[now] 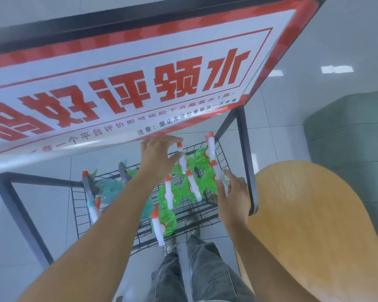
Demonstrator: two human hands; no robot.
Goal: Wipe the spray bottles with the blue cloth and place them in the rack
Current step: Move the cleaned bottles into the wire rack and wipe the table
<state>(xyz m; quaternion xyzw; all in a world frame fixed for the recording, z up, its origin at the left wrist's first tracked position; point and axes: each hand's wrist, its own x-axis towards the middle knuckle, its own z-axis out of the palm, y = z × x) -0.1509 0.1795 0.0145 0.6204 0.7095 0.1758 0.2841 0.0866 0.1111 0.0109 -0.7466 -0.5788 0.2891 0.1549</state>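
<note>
Green translucent plastic spray bottles with white necks and orange nozzle tips (169,196) stand in the black wire rack (79,205), clustered toward its right and front; a few teal translucent bottles (108,190) sit at the left. Left hand (156,158) hovers over the back-row green bottle (182,163), fingers spread and slightly bent, thumb close to its neck; grip released, nothing held. Right hand (234,192) is open, fingers straight, just beside or touching the rightmost bottle's white neck (216,171); contact cannot be resolved. No blue cloth in view. Judgement: placement phase, bottles being steadied or straightened in the rack. To do it well: seat each base flat on the wire, nozzles upright, press lightly at the neck, avoid knocking neighbours. Above hangs a red-and-white printed sign (140,83) on the black metal frame (247,153); a round wooden desk (314,225) stands right.
</note>
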